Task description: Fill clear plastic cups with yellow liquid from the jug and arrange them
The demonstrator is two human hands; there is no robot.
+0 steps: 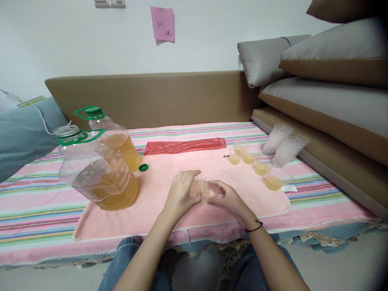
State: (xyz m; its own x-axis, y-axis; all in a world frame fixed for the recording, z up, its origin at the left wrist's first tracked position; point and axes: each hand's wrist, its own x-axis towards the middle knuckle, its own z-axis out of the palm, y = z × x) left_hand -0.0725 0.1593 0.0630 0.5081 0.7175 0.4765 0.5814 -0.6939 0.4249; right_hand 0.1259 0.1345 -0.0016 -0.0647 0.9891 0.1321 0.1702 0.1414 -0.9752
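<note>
My left hand (182, 192) grips a clear plastic cup (196, 186) tipped on its side. My right hand (227, 198) is closed around a second clear plastic cup (211, 189), its fingers on the far right side. The two cups meet rim to rim or nearly so, just above the pink towel (145, 214); whether they touch is hard to tell. A little pale liquid may be in the right cup, but its clear wall makes this uncertain. To the right stand several cups of yellow liquid, the nearest a cup (273, 184) near the towel's edge.
At left, an uncapped jug (113, 194) of amber liquid stands before a capped jug (133, 157). A green cap (143, 167) lies beside them. Behind is a red plastic bag (184, 146). Two cup stacks (277, 139) (290, 150) stand near the cushions (327, 95) at right.
</note>
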